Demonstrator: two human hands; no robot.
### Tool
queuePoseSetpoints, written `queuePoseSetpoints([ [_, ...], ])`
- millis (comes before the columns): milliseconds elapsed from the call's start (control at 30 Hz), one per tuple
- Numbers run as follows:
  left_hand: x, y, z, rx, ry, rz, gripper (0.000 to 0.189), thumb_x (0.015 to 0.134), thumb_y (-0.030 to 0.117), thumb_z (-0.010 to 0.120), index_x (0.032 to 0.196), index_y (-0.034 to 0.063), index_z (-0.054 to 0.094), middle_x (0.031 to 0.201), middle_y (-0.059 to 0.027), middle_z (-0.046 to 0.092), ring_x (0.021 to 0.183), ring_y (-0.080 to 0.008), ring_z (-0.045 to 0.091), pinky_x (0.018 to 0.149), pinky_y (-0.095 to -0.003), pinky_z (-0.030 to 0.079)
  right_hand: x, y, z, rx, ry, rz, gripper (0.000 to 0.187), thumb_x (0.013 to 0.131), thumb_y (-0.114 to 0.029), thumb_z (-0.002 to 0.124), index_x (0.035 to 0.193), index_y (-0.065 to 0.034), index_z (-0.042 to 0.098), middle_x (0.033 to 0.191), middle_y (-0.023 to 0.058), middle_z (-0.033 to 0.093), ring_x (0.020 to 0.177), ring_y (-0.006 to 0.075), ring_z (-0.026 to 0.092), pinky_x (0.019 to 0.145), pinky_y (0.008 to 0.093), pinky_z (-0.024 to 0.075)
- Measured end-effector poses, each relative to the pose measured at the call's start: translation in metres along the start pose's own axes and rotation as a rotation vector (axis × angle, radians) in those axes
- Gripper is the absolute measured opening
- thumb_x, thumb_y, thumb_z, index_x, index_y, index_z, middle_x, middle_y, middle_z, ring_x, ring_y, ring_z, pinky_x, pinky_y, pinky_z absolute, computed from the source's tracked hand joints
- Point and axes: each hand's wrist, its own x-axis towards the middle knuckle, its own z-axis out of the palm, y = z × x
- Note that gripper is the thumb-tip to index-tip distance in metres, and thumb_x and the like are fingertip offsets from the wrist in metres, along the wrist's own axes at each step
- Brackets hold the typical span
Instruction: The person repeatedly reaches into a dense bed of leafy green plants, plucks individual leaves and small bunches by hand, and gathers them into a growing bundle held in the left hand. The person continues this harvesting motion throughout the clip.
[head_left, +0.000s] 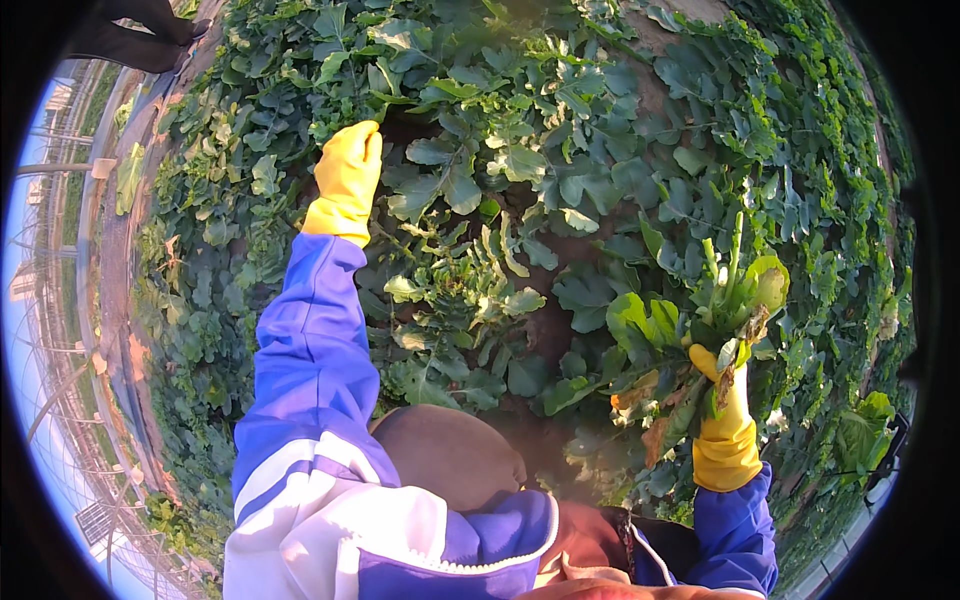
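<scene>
My left hand (350, 169), in a yellow rubber glove, reaches forward among lobed green leaves. Its fingers are curled, and their tips sit against a leafy plant (352, 97); whether they grip a stem is hidden. Off to the right, my right hand (724, 401) wears a matching glove and is closed around a bunch of picked leaves (739, 292). Pale cut stalks stick up from that bunch, and some of its leaves are yellowed or brown and dry. Between my two hands grows a lighter, curly-leaved plant (457, 285).
Dense leafy crop rows (570, 112) surround me, with bare soil (551, 322) between plants. My bent knee (450, 454) is in front of me. Another person's dark-clothed legs (142, 37) are at the upper left. Greenhouse framing (82, 247) runs along the left edge.
</scene>
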Motion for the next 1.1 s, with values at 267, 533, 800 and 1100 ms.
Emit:
queuePoseSetpoints([
  [267, 0.0, -0.161, 0.039, -0.034, -0.408, -0.565, 0.033, 0.093, 0.031, 0.054, 0.106, 0.0083, 0.073, 0.108, -0.0188, 0.071, 0.101, -0.0377, 0.066, 0.087, -0.0418, 0.05, -0.013, -0.02, 0.036, -0.087, -0.037, -0.036, 0.045, 0.08, 0.012, 0.066, 0.12, -0.0066, 0.06, 0.106, 0.0059, 0.067, 0.091, 0.0214, 0.065, 0.083, 0.0338, 0.0536],
  [533, 0.028, -0.164, 0.091, -0.874, 0.152, -1.096, 0.042, 0.094, 0.04, 0.054, 0.113, 0.0066, 0.07, 0.115, -0.018, 0.069, 0.107, -0.0361, 0.064, 0.09, -0.0398, 0.049, -0.089, -0.044, 0.048, 0.043, 0.115, 0.05, 0.034, 0.086, -0.003, 0.066, 0.119, -0.0067, 0.061, 0.106, 0.0091, 0.067, 0.097, 0.0283, 0.065, 0.087, 0.0426, 0.0544],
  [800, 0.035, -0.164, 0.099, -1.445, 0.375, -1.276, 0.047, 0.093, 0.044, 0.054, 0.116, 0.0052, 0.069, 0.119, -0.0178, 0.068, 0.11, -0.0351, 0.063, 0.092, -0.0393, 0.048, -0.116, -0.01, 0.056, 0.075, 0.149, 0.183, 0.05, 0.083, 0.008, 0.066, 0.128, -0.0083, 0.056, 0.112, 0.0065, 0.065, 0.095, 0.0217, 0.064, 0.081, 0.035, 0.0534],
  [1100, 0.037, -0.15, 0.093, -1.572, 0.428, -1.312, 0.054, 0.092, 0.048, 0.055, 0.12, 0.0035, 0.066, 0.124, -0.0175, 0.066, 0.113, -0.0341, 0.062, 0.093, -0.0388, 0.048, -0.108, -0.002, 0.067, 0.034, 0.108, 0.17, 0.037, 0.093, -0.003, 0.058, 0.128, -0.0099, 0.056, 0.111, 0.0076, 0.066, 0.095, 0.0217, 0.064, 0.08, 0.0351, 0.0536],
])
